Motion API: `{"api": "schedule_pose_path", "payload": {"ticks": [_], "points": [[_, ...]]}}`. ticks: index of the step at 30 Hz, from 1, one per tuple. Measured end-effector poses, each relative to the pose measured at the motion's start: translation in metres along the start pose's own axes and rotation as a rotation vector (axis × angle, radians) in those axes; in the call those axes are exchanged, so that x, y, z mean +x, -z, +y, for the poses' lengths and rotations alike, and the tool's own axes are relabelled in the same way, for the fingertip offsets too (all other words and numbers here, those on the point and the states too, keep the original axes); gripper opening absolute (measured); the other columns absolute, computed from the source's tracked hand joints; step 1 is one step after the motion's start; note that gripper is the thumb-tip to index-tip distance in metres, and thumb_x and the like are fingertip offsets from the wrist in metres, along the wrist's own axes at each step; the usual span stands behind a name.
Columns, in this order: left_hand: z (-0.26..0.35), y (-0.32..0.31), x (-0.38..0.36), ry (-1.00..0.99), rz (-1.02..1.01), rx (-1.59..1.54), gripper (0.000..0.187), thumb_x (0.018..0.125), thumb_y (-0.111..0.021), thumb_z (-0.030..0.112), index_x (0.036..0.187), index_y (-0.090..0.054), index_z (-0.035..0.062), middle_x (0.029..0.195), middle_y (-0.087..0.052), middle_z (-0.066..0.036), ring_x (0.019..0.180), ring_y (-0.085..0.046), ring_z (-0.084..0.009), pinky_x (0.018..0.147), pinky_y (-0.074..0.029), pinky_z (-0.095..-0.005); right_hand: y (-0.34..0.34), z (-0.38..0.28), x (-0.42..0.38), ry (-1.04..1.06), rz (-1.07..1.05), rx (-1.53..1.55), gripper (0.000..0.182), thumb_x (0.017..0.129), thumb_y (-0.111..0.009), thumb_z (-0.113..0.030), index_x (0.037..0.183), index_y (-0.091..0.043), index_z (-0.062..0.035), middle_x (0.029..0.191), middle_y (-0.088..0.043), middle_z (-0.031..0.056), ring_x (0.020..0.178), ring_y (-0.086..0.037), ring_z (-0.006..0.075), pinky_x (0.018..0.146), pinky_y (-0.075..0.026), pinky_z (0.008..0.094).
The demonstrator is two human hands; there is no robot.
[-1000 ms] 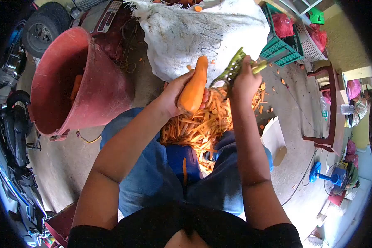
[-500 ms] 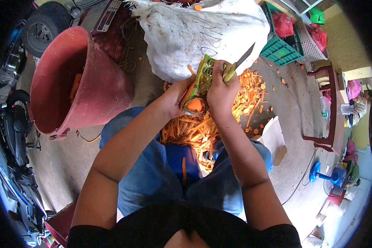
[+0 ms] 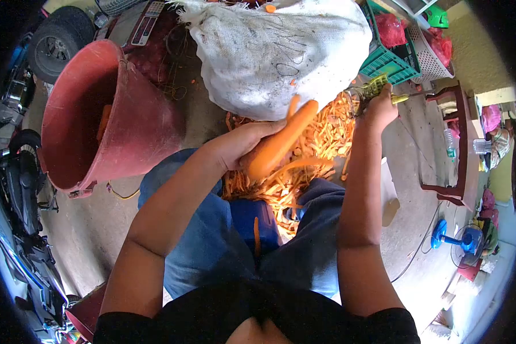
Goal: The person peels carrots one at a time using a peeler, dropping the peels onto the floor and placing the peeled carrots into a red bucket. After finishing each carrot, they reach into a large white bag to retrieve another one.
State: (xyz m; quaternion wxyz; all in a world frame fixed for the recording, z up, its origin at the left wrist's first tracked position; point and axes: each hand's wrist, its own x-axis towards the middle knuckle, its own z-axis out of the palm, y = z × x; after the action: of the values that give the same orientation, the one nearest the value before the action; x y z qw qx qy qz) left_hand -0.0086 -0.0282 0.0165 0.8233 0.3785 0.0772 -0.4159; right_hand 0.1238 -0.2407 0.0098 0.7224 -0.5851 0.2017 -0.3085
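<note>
Concrete floor (image 3: 97, 229) strewn with carrot peelings (image 3: 321, 135), left hand (image 3: 241, 146) clasping carrot (image 3: 281, 143), right hand (image 3: 380, 106) clenching green peeler (image 3: 372, 87), red bucket (image 3: 126, 126) sitting alongside.

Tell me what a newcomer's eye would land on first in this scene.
First, the big orange carrot gripped in the left hand at the centre, above a bright heap of carrot peelings on the floor. The right hand holds a green peeler out to the right. A large red bucket leans at left, and a bulging white sack fills the top.
</note>
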Motion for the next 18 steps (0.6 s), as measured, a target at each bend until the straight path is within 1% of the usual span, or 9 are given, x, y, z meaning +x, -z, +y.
{"api": "schedule_pose_path", "payload": {"ticks": [2,5,7,9,10,11,12,15,18], "points": [[-0.001,0.01,0.008,-0.097,0.077,-0.032,0.043,0.08,-0.044,0.037,0.101,-0.044,-0.0001,0.079,-0.052,-0.01,0.064,-0.054,-0.0174,0.052,-0.048,-0.0292,-0.002,-0.007,-0.008,-0.024,-0.04,0.036,0.022,0.079,-0.049,-0.014,0.078,-0.054,0.0079,0.065,-0.053,0.0072,0.053,-0.047,0.0128,0.048,-0.038,0.0261],[0.009,0.012,0.009,-0.093,0.191,0.003,0.043,0.08,-0.044,0.038,0.1,-0.044,0.0003,0.08,-0.051,-0.01,0.062,-0.053,-0.0183,0.046,-0.049,-0.0322,-0.012,-0.013,-0.027,-0.042,-0.072,0.112,0.022,0.079,-0.049,-0.014,0.075,-0.054,0.0075,0.062,-0.052,0.0052,0.051,-0.044,0.0106,0.046,-0.035,0.0245],[0.01,0.021,0.013,-0.084,0.192,-0.035,0.042,0.079,-0.044,0.038,0.098,-0.045,0.0008,0.08,-0.051,-0.011,0.061,-0.053,-0.0183,0.046,-0.05,-0.0332,-0.014,-0.013,-0.038,-0.046,-0.209,0.064,0.022,0.079,-0.049,-0.015,0.073,-0.053,0.0057,0.058,-0.048,0.0021,0.048,-0.039,0.0083,0.043,-0.031,0.023],[0.011,0.026,0.013,-0.103,-0.029,-0.189,0.033,0.075,-0.054,0.032,0.091,-0.048,0.0032,0.074,-0.053,-0.009,0.061,-0.055,-0.0175,0.053,-0.048,-0.0289,-0.022,-0.014,-0.058,-0.074,-0.265,0.011,0.021,0.079,-0.05,-0.017,0.072,-0.054,0.0032,0.055,-0.044,0.0007,0.046,-0.035,0.0075,0.042,-0.028,0.0227],[0.009,0.026,0.014,-0.104,-0.027,-0.189,0.033,0.075,-0.054,0.032,0.091,-0.048,0.0032,0.074,-0.053,-0.009,0.061,-0.055,-0.0175,0.053,-0.048,-0.0289,-0.024,-0.023,-0.073,-0.094,-0.313,-0.119,0.021,0.079,-0.05,-0.017,0.073,-0.053,0.0031,0.056,-0.044,0.0006,0.047,-0.036,0.0074,0.043,-0.029,0.0224],[0.006,0.025,0.018,-0.12,0.117,-0.136,0.034,0.077,-0.05,0.033,0.094,-0.047,0.0036,0.077,-0.053,-0.009,0.061,-0.054,-0.0175,0.051,-0.049,-0.0319,-0.026,-0.03,-0.085,-0.112,-0.36,-0.25,0.021,0.079,-0.05,-0.017,0.074,-0.053,0.0031,0.056,-0.045,0.0005,0.048,-0.037,0.0072,0.044,-0.03,0.0221],[0.004,0.024,0.021,-0.134,0.261,-0.083,0.036,0.079,-0.045,0.035,0.098,-0.046,0.0039,0.079,-0.052,-0.009,0.062,-0.054,-0.0176,0.05,-0.049,-0.0348,-0.028,-0.023,-0.092,-0.08,-0.407,-0.174,0.02,0.08,-0.05,-0.017,0.076,-0.053,0.0033,0.057,-0.046,0.0006,0.049,-0.038,0.0073,0.045,-0.031,0.0219],[0.004,0.015,0.017,-0.113,0.401,0.006,0.032,0.08,-0.044,0.031,0.097,-0.046,0.0048,0.079,-0.053,-0.007,0.062,-0.054,-0.0175,0.055,-0.049,-0.0335,-0.028,-0.011,-0.105,-0.034,-0.505,-0.088,0.02,0.081,-0.048,-0.015,0.079,-0.053,0.0047,0.06,-0.049,0.0016,0.052,-0.041,0.0071,0.048,-0.035,0.0216],[0.001,0.014,0.021,-0.204,0.34,-0.183,0.03,0.081,-0.042,0.029,0.098,-0.047,0.0051,0.081,-0.055,-0.007,0.067,-0.055,-0.0185,0.059,-0.049,-0.0318,-0.028,-0.014,-0.111,-0.084,-0.54,-0.083,0.02,0.081,-0.047,-0.015,0.077,-0.052,0.0037,0.06,-0.05,0.0021,0.052,-0.042,0.0063,0.047,-0.035,0.0211]]}}
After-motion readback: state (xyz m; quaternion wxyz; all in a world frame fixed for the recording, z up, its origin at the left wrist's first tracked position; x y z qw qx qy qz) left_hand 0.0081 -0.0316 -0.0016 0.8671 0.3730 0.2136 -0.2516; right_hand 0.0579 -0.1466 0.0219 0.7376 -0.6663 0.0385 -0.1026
